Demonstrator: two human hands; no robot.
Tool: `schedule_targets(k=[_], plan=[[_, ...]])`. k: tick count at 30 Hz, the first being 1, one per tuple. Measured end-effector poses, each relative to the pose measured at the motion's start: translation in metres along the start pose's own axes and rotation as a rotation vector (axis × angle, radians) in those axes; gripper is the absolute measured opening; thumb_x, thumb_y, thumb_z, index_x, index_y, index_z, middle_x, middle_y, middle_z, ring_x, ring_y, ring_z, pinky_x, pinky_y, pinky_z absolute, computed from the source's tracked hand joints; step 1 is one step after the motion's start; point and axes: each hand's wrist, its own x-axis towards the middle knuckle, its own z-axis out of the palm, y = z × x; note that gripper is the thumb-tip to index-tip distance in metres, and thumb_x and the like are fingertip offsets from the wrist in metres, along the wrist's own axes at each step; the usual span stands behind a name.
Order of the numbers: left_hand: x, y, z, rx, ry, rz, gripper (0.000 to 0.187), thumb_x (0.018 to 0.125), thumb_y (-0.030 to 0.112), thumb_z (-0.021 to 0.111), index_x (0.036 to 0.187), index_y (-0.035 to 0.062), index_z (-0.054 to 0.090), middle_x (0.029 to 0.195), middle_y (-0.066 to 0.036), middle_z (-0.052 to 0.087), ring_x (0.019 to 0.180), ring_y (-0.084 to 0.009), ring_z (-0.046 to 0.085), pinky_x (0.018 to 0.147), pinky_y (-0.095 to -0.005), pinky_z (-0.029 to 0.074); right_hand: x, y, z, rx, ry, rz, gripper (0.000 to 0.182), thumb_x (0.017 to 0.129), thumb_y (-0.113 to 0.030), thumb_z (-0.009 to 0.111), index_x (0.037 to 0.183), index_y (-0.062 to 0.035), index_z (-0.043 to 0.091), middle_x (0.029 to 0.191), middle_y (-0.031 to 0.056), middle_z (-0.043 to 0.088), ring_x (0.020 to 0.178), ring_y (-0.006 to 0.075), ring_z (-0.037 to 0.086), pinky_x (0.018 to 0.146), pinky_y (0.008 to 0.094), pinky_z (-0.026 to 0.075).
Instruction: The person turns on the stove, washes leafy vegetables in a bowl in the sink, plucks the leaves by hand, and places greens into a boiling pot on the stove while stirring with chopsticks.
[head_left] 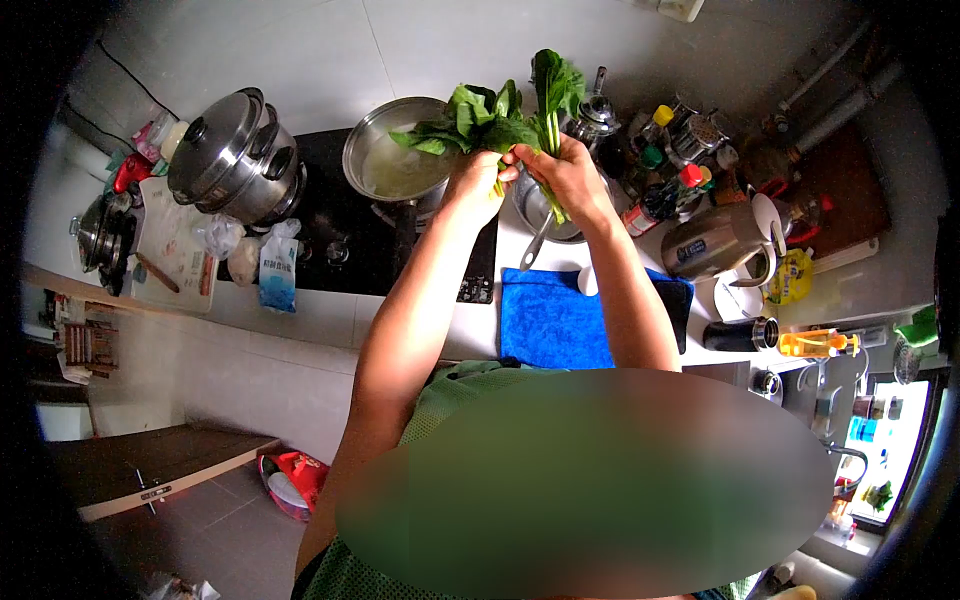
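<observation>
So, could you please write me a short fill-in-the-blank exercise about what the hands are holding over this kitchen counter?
1. Both hands, left hand and right hand, hold a bunch of leafy ____.
2. The cloth lying on the counter below the arms is ____.
3. The steel pot on the stove is covered by a ____.

Missing words: greens; blue; lid

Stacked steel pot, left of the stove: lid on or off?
On. The stacked steel pot has its domed lid seated on top, black knob in the middle, no gap visible. Both hands are away from it, at the leafy greens.
</observation>
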Motion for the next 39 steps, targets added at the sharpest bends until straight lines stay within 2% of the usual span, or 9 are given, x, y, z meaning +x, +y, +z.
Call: schedule_targets(k=[9,14,17,20,25,27,34,36,39], plan=[[-0.013,0.013,0.002,-0.278,-0.249,-0.237,0.009,0.079,0.012,0.047,0.082,0.0033,0.048,0.070,-0.003,0.046,0.054,-0.0073,0.040,0.038,-0.0161,0.030,0.001,0.004,-0.012,0.127,-0.164,0.011,0.012,0.080,-0.010,0.050,0.089,-0.0030,0.054,0.067,-0.0036,0.050,0.055,0.0046,0.039,0.049,0.0188,0.031],[-0.013,0.018,0.007,-0.063,-0.213,-0.098,0.018,0.082,0.016,0.045,0.092,0.0027,0.049,0.078,-0.004,0.050,0.054,-0.0072,0.039,0.039,-0.0157,0.030,0.002,0.015,-0.025,-0.089,-0.100,0.011,0.014,0.080,-0.016,0.052,0.086,-0.0035,0.055,0.065,-0.0014,0.049,0.056,0.0055,0.039,0.049,0.0208,0.033],[-0.019,0.018,0.020,0.190,-0.123,0.046,0.011,0.073,0.000,0.044,0.082,0.0026,0.051,0.070,-0.004,0.050,0.053,-0.0083,0.041,0.041,-0.0190,0.029,-0.001,0.017,-0.027,-0.476,0.054,-0.117,0.019,0.080,-0.021,0.050,0.084,-0.0026,0.052,0.065,0.0072,0.054,0.057,0.0166,0.051,0.052,0.0289,0.038],[-0.019,0.007,0.025,0.218,-0.056,0.061,0.013,0.075,0.002,0.047,0.086,0.0037,0.052,0.072,-0.002,0.050,0.055,-0.0082,0.042,0.043,-0.0185,0.030,-0.002,0.015,-0.022,-0.781,0.110,-0.181,0.027,0.080,-0.028,0.047,0.082,-0.0010,0.049,0.075,0.0230,0.055,0.078,0.0413,0.051,0.062,0.0445,0.040],[-0.012,-0.007,0.023,0.575,0.142,0.129,0.010,0.072,0.000,0.052,0.082,0.0024,0.055,0.074,-0.002,0.052,0.058,-0.0085,0.043,0.046,-0.0184,0.033,-0.004,0.018,-0.019,-0.955,0.177,-0.329,0.027,0.081,-0.027,0.045,0.084,0.0001,0.047,0.068,0.0222,0.055,0.068,0.0389,0.054,0.060,0.0453,0.042],[-0.010,-0.012,0.016,0.509,0.208,0.154,0.009,0.070,0.000,0.053,0.079,0.0025,0.056,0.072,-0.002,0.053,0.058,-0.0080,0.044,0.047,-0.0194,0.035,-0.009,0.006,-0.016,-0.769,0.071,-0.112,0.027,0.080,-0.027,0.045,0.084,-0.0005,0.048,0.067,0.0220,0.056,0.066,0.0400,0.054,0.060,0.0463,0.042],[-0.014,-0.011,0.026,0.642,0.202,0.196,0.018,0.070,0.018,0.061,0.073,0.0007,0.058,0.065,-0.004,0.053,0.054,-0.0095,0.047,0.047,-0.0242,0.038,-0.010,0.009,-0.015,-1.039,0.135,-0.145,0.026,0.079,-0.028,0.047,0.087,-0.0039,0.051,0.072,0.0225,0.056,0.070,0.0386,0.054,0.061,0.0471,0.041],[-0.015,-0.011,0.030,0.643,0.120,0.401,0.018,0.071,0.016,0.060,0.078,-0.0001,0.058,0.069,-0.004,0.056,0.060,-0.0096,0.048,0.052,-0.0252,0.039,-0.008,0.017,-0.019,-0.942,0.115,-0.219,0.019,0.076,-0.019,0.050,0.083,-0.0011,0.051,0.072,0.0226,0.053,0.070,0.0361,0.053,0.057,0.0392,0.041],[-0.023,-0.005,0.038,0.736,0.075,0.347,0.021,0.071,0.012,0.059,0.087,-0.0008,0.057,0.076,-0.005,0.060,0.067,-0.0127,0.052,0.059,-0.0267,0.041,-0.011,0.020,-0.024,-0.878,0.116,-0.221,0.019,0.078,-0.019,0.051,0.084,-0.0014,0.051,0.068,0.0187,0.053,0.061,0.0273,0.053,0.054,0.0352,0.040]])
